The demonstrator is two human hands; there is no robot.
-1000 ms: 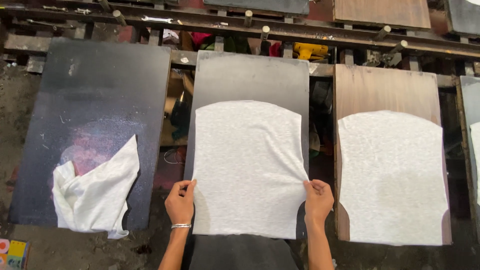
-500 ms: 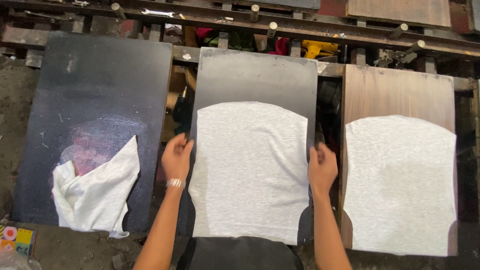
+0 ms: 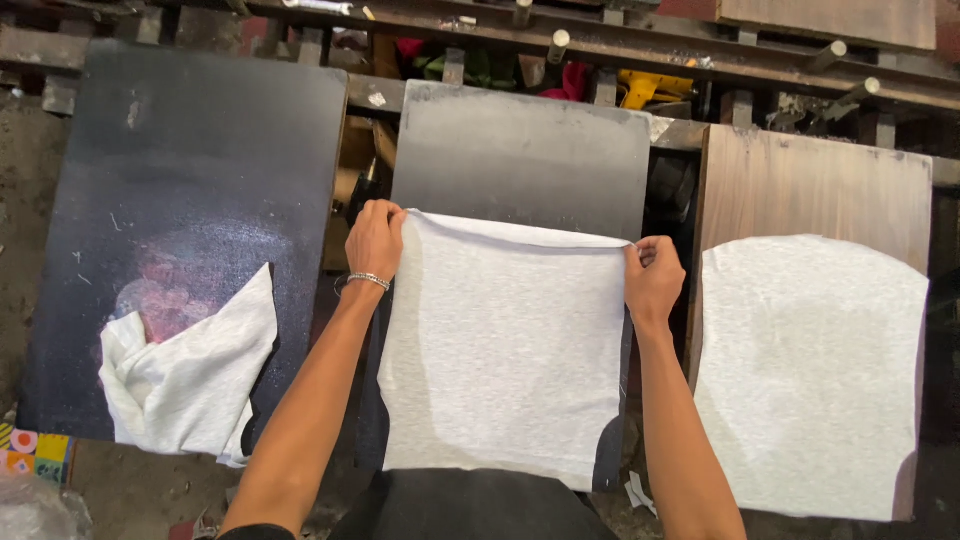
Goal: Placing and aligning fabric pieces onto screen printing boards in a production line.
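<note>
Both hands grip the top edge of a light grey fabric panel (image 3: pixel 505 350) lying on the middle dark board (image 3: pixel 520 150). Left hand (image 3: pixel 374 240) pinches the upper-left corner, fingers curled over the edge, thumb underneath; a thin beaded bracelet (image 3: pixel 367 281) sits at that wrist. Right hand (image 3: pixel 654 283) pinches the upper-right corner the same way, knuckles up. Between the two hands the top edge runs taut & nearly straight, w/ a narrow fold or lifted strip along it, can't tell which from this angle. Rest of the panel lies flat on the board, bottom edge near the board's near end, w/ a dark bit of board showing at the lower right.

To the left: a bigger black board (image 3: pixel 190 180) w/ a pinkish smudge in the middle and a crumpled white cloth (image 3: pixel 185 375) at its near end, partly hanging off the edge. To the right: a brown wooden board (image 3: pixel 815 190) carrying another grey fabric piece (image 3: pixel 810 375), rounded at the top, flat, untouched, well apart from the hands.

Behind the boards runs a rusty metal frame (image 3: pixel 600 40) w/ pegs; a yellow object (image 3: pixel 655 88) & bits of red and green stuff sit in the gap under it. A colourful patterned scrap (image 3: pixel 30 450) shows at the lower left corner, on the floor.
</note>
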